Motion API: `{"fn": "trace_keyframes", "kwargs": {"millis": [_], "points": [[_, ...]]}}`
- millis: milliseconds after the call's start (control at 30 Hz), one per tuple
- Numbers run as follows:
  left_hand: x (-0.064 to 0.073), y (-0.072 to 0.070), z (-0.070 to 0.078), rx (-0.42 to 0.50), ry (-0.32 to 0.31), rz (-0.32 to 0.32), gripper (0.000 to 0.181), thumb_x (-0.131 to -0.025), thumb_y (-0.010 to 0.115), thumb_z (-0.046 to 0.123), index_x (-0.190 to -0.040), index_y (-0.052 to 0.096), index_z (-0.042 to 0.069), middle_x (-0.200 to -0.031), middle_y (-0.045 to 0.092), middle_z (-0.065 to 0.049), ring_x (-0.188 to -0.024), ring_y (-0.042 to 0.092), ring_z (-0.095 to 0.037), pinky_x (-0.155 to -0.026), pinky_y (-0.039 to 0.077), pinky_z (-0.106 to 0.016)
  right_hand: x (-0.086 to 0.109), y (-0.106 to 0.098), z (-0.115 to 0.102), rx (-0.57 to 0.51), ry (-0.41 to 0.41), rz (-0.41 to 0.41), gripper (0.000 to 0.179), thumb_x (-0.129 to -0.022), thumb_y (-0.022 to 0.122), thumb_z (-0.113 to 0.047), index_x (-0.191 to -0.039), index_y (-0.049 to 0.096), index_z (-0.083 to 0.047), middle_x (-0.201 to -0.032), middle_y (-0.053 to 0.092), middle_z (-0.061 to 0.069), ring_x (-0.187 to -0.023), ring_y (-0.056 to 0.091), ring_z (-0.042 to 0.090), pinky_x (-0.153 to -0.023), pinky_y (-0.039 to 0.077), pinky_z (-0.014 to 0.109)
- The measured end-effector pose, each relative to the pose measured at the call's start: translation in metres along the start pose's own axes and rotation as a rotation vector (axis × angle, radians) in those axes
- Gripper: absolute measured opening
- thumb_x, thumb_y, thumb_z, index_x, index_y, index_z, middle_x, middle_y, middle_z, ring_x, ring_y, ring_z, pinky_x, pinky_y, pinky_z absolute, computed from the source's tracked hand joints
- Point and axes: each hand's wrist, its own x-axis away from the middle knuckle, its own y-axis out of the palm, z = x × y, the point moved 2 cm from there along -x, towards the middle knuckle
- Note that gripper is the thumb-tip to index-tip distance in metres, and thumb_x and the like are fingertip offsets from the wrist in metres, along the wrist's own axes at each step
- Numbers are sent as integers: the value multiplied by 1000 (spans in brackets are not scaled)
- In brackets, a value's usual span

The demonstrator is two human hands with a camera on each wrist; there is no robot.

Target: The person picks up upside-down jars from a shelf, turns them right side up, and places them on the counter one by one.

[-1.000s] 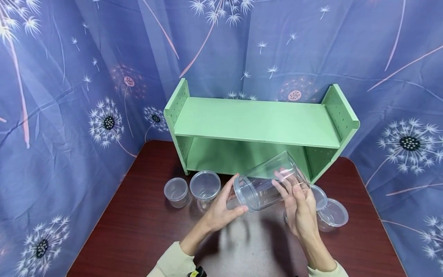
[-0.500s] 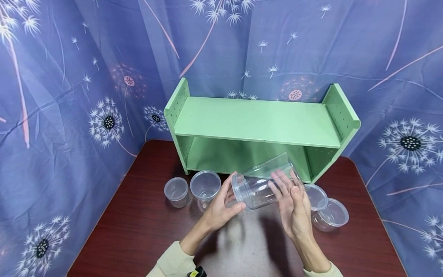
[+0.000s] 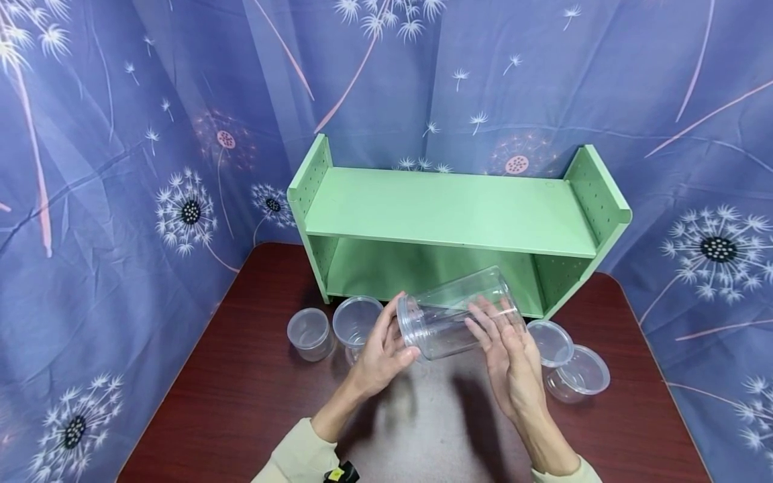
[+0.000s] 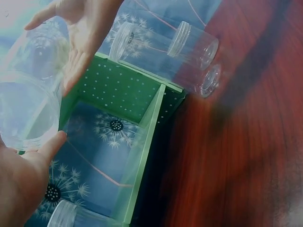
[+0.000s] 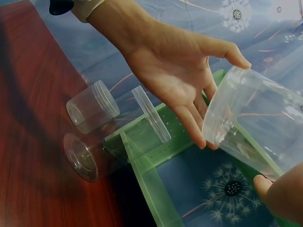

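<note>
A large clear cylindrical jar is held in the air between both hands, lying on its side and tilted with its base end up to the right. My left hand grips the ringed, lidded end; the thumb is on the near side and the fingers reach round the far side. At the base end my right hand holds the jar, its thumb in front and its spread fingers showing through the clear wall. In the right wrist view the left hand spans the frosted rim of the jar.
A green two-tier shelf stands behind the hands. A small jar and a taller jar stand left on the dark red table. Two more lidded jars, one behind another, stand right. A patterned blue curtain surrounds the table.
The jar has shifted left and tipped closer to level, with the left hand moving left along with it. The right hand has also moved a little left. The standing jars have stayed put.
</note>
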Motion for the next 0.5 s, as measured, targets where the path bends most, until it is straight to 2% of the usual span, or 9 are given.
{"fn": "trace_keyframes", "kwargs": {"millis": [100, 300, 367, 500], "points": [[-1, -4, 2, 15, 26, 11, 98, -86, 67, 10, -162, 7, -5, -158, 23, -40, -138, 36, -58, -108, 48, -38, -1, -1, -4, 10, -6, 0, 52, -109, 41, -5, -155, 19, 9, -148, 47, 25, -140, 47, 37, -117, 39, 42], [-1, -15, 8, 24, 47, 18, 99, -91, 73, 20, -162, 8, -6, -157, 23, -41, -135, 36, -61, -106, 50, -38, -3, -1, -17, 26, -14, 126, 62, -107, 44, 0, -154, 8, 16, -144, 51, 20, -138, 50, 28, -116, 40, 35], [0, -18, 11, 2, 44, 26, 99, -91, 73, 22, -162, 10, -5, -156, 25, -40, -133, 39, -62, -103, 52, -38, -4, -2, -23, 45, -41, 130, 57, -106, 45, 3, -154, 17, 16, -143, 51, 21, -137, 51, 28, -116, 40, 34], [-1, -25, 16, -34, 40, 46, 98, -91, 74, 23, -163, 13, -4, -155, 28, -38, -127, 44, -63, -99, 55, -38, -10, -4, -36, 96, -134, 72, 43, -104, 42, 9, -148, 41, 12, -141, 55, 26, -132, 56, 33, -113, 44, 36]]}}
